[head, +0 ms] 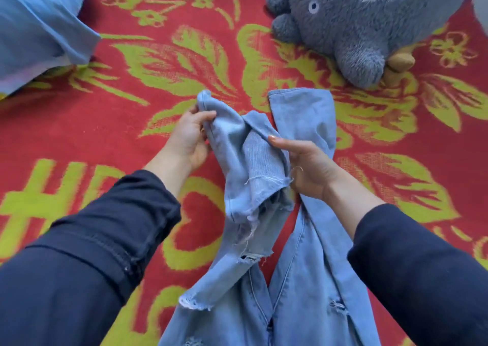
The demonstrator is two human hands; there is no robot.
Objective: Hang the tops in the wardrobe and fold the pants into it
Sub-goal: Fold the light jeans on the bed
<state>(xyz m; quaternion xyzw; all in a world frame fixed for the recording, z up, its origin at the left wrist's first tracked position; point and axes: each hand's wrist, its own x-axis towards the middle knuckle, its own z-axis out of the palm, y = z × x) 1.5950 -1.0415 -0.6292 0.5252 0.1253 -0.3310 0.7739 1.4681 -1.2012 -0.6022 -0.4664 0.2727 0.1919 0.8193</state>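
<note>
Light blue ripped jeans (298, 279) lie on a red and green patterned blanket (132, 87). One leg stretches flat away from me. The other leg is bunched and lifted between my hands. My left hand (188, 137) grips that leg's hem end, thumb over the cloth. My right hand (306, 166) holds the bunched leg's right side, fingers curled round the fold. Both forearms wear dark sleeves.
A grey plush toy (343, 26) sits at the back right of the blanket. A light blue pillow or cloth (34, 23) lies at the back left. No wardrobe is in view.
</note>
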